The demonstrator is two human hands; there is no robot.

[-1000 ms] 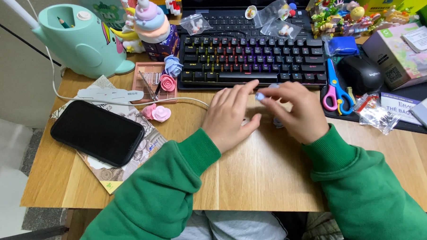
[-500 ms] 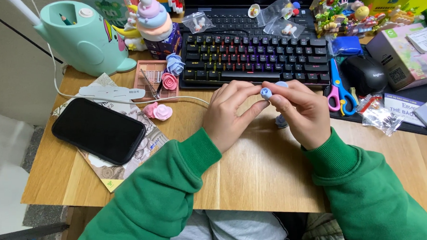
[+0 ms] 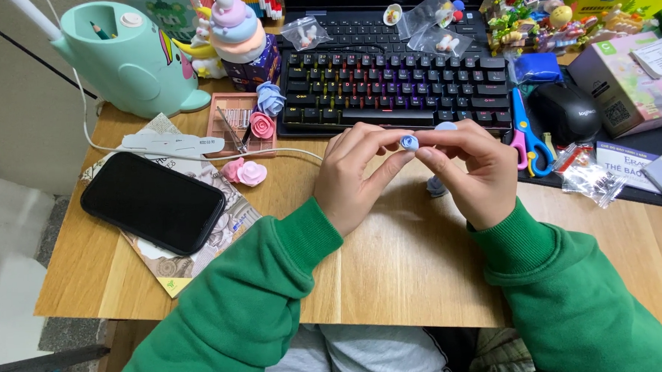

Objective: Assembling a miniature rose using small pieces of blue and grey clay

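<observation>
A black phone (image 3: 153,202) lies on a booklet (image 3: 174,266) at the left of the wooden worktop (image 3: 393,272). Behind it stands a mint whale-shaped pencil holder (image 3: 128,61). A black keyboard (image 3: 393,88) with lit keys sits at the back, with a black mouse (image 3: 574,113) and blue-and-pink scissors (image 3: 527,131) to its right.

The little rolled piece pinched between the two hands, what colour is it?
Pale blue. The small rolled piece shows best in the head view, between the left hand and right hand.

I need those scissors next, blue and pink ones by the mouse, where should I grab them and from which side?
Take the scissors by the handle loops at the near end, coming from above on your right hand side. They lie flat, blades pointing away toward the keyboard, loops nearest you.
</observation>
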